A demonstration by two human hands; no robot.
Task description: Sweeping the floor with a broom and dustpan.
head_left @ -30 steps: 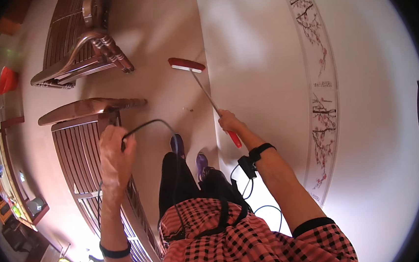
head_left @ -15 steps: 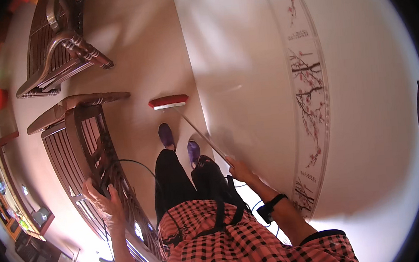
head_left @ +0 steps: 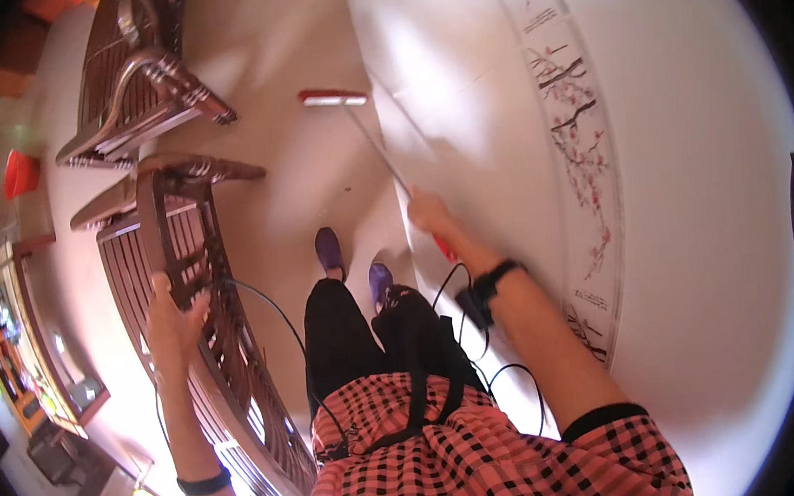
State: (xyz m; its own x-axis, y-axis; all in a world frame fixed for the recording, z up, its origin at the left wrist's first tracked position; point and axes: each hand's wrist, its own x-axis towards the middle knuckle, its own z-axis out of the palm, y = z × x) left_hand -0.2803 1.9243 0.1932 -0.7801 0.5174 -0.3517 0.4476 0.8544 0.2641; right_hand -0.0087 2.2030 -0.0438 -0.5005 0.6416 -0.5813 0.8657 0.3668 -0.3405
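My right hand (head_left: 429, 213) is closed around the thin handle of a broom (head_left: 378, 145), and the handle's red end shows below the fist. The broom's red and white head (head_left: 333, 98) is out ahead of my feet, close to the foot of the wall; I cannot tell whether it touches the floor. My left hand (head_left: 176, 326) is open, thumb and fingers apart, beside the dark slatted wooden bench (head_left: 158, 239) on the left. It holds nothing; whether it touches the bench is unclear.
A white wall (head_left: 473, 149) with a blossom-branch border runs along the right. Farther ahead on the left stands another wooden seat (head_left: 138, 100). A small dark speck (head_left: 348, 189) lies on the floor (head_left: 307, 171). A red bucket-like container (head_left: 21, 173) is at far left. Cables hang beside my legs.
My right hand and the broom have moved forward, carrying the head farther from my feet. My left hand has shifted slightly up and left. The view has shifted a little.
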